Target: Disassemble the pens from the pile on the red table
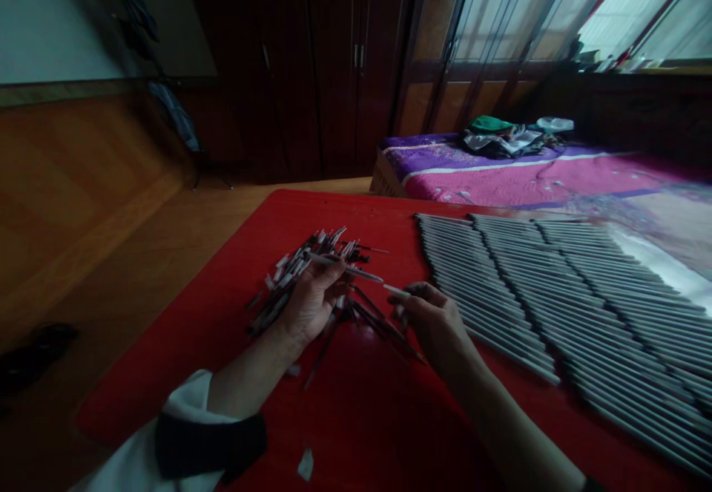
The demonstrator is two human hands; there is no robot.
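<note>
My left hand is closed on a slim, pale pen-like stick, whose tapered end points right. My right hand pinches a short whitish tube. The facing ends of stick and tube are close together, with a small gap visible between them. Behind and under my left hand lies a loose pile of thin dark and white sticks, partly hidden by that hand. Several dark thin sticks fan out between my hands. The exact kind of these slim pieces is too dim to make out.
Neat rows of grey sticks with dark ends cover the right of the red table. A white scrap lies near the front. Beyond stand a bed with heaped clothes and dark wardrobes.
</note>
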